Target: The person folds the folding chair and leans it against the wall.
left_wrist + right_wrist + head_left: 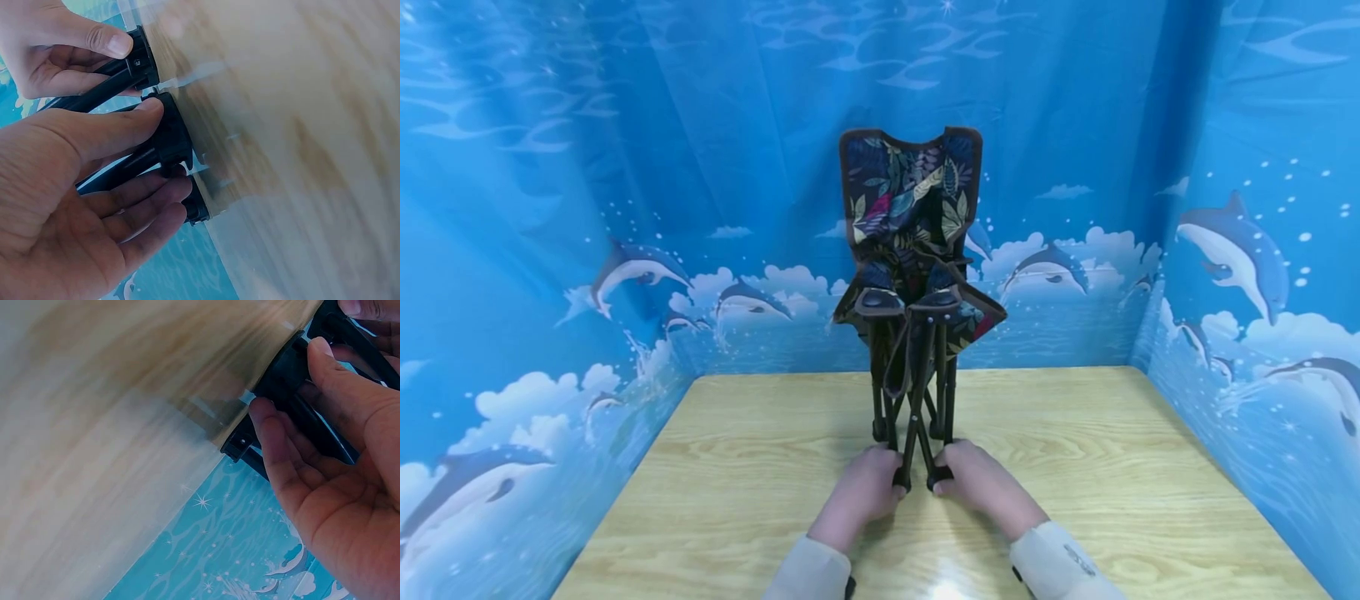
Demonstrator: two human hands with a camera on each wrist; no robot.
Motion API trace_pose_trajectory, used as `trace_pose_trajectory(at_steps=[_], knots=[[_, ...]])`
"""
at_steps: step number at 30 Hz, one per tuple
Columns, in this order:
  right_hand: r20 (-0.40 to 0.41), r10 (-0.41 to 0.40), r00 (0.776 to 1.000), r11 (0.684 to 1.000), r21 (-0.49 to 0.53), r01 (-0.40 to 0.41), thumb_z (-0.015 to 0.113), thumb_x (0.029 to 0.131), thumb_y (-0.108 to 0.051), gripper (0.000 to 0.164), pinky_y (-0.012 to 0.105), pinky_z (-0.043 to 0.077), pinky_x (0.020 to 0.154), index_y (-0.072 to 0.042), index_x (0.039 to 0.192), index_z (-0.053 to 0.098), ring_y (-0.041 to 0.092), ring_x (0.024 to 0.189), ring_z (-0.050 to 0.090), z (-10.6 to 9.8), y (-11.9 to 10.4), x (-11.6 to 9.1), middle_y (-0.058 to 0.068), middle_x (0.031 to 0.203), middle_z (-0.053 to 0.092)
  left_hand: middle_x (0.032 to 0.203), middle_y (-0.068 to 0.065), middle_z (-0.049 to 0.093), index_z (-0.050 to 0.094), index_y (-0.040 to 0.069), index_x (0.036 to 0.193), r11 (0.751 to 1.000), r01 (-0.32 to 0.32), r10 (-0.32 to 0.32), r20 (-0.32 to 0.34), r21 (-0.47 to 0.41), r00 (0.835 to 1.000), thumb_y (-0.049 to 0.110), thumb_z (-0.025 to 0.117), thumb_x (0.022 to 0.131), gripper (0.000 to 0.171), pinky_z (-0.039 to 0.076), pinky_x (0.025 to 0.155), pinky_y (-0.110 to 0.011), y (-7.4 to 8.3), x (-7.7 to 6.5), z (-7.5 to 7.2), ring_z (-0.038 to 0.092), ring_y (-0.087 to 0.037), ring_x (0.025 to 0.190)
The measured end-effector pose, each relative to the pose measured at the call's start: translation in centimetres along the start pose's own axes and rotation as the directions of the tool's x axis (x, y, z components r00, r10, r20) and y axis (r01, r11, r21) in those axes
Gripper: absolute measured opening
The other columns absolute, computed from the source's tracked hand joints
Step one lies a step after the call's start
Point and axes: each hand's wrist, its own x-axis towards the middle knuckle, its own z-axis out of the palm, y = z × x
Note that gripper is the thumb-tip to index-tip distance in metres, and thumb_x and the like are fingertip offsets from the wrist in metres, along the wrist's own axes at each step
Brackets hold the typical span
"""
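Note:
A partly folded camping chair (910,179) stands upright in the middle of the table, its dark fabric printed with leaves. The black legs (914,417) cross and are drawn close together. Low at the front, my left hand (867,483) grips the left front foot, with the thumb on the black plastic foot (172,128) and the fingers behind it. My right hand (976,479) holds the right front foot in the same way, thumb over its black plastic end (281,372). The two back feet stand farther off on the table.
The light wood-grain table (737,500) reaches back to a blue curtain (737,125) printed with dolphins and clouds. The same printed cloth hangs along the left and right sides. Bunched seat fabric (977,321) sticks out at the chair's right.

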Motion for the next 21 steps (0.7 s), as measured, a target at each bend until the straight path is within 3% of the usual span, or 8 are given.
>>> trace_pose_trajectory(at_steps=[21], knots=[[-0.012, -0.014, 1.0, 1.0, -0.009, 0.014, 0.088, 0.084, -0.012, 0.015, 0.055, 0.059, 0.097, -0.005, 0.095, 0.081, 0.035, 0.103, 0.074, 0.12, 0.62, 0.97, 0.014, 0.107, 0.079, 0.091, -0.004, 0.07, 0.072, 0.013, 0.086, 1.0, -0.013, 0.014, -0.024, 0.027, 1.0, 0.02, 0.088, 0.085, 0.018, 0.056, 0.071, -0.036, -0.22, 0.93, 0.12, 0.064, -0.018, 0.079]])
